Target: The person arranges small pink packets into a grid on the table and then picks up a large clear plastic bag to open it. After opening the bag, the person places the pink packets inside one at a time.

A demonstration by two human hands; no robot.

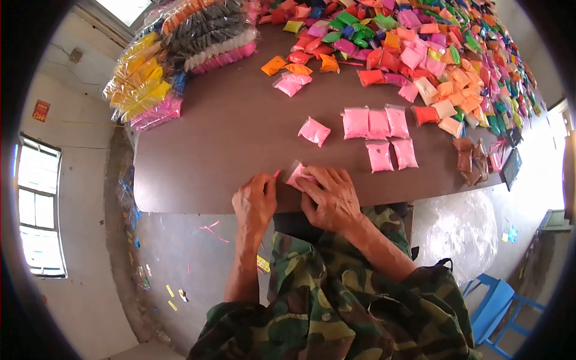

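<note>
At the table's near edge my right hand (pixel 330 195) presses its fingers on a small clear bag of pink material (pixel 296 174), which lies flat under them. Just left of it, my left hand (pixel 255 198) is closed, with a small red-pink strip (pixel 276 173) poking out by the fingertips. What else the left fingers enclose is hidden. Beyond the hands lies a single pink bag (pixel 314 131). To its right, several more pink bags (pixel 378 124) are laid out in two rows.
A large heap of coloured bags (pixel 420 54) covers the far right of the brown table (pixel 210 138). Stacked bundles of bags (pixel 210 42) stand at the far left. Brown bags (pixel 471 159) lie near the right edge. A blue stool (pixel 492 306) stands on the floor.
</note>
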